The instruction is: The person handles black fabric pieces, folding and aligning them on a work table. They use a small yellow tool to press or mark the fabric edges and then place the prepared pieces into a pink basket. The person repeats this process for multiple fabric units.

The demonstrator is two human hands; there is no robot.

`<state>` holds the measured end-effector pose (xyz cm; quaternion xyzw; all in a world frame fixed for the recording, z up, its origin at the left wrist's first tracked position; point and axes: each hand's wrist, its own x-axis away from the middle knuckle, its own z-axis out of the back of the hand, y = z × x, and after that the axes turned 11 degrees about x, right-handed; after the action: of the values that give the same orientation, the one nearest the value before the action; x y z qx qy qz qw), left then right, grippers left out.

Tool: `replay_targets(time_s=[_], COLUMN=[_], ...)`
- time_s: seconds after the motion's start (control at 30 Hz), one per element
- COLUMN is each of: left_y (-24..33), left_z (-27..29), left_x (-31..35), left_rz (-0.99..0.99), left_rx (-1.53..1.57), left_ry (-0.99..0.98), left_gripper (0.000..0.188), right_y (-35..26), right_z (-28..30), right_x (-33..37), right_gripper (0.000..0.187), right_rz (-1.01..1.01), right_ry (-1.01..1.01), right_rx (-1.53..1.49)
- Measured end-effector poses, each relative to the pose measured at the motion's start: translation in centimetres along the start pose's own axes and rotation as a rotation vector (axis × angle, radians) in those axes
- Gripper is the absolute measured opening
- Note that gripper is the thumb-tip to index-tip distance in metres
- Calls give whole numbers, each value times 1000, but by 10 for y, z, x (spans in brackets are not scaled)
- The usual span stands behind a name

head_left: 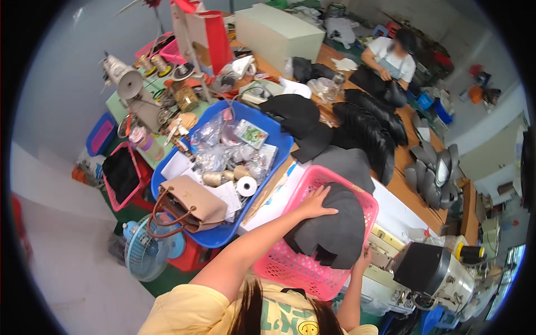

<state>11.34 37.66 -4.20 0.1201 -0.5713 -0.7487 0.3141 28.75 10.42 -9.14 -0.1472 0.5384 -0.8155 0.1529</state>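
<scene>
A pink plastic basket sits tilted in front of me, against the table. In it lies a stack of dark grey, curved cut pieces, their material not certain. My left hand rests on the upper left of the stack, thumb and fingers apart. At the basket's right side, my right hand closes on the rim, its fingers partly hidden. More dark grey sheets lie on the table just beyond the basket.
To the left stands a blue tub with thread spools, plastic bags and a beige handbag. A sewing machine is close on my right. Black layered pieces cover the far table, where another person works. A blue fan stands lower left.
</scene>
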Motion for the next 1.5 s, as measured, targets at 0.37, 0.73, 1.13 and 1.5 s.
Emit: replay_targets(time_s=[0.37,0.73,1.13,1.5], left_y=[-36,-38,-99,-206], left_z=[49,60,200,263], left_x=[71,89,128,166], left_rz=[129,99,49,86], left_rx=[-39,235,568,782], left_ry=[499,530,1118,1718], left_gripper=[49,23,16,11], right_y=[20,-32,-188,-284], right_z=[25,8,-189,-478], right_x=[53,70,-54,-50], right_gripper=[12,19,9,15], right_rz=[120,262,737,1171], right_ry=[-94,7,-431,-694], right_rx=[176,310,441,760])
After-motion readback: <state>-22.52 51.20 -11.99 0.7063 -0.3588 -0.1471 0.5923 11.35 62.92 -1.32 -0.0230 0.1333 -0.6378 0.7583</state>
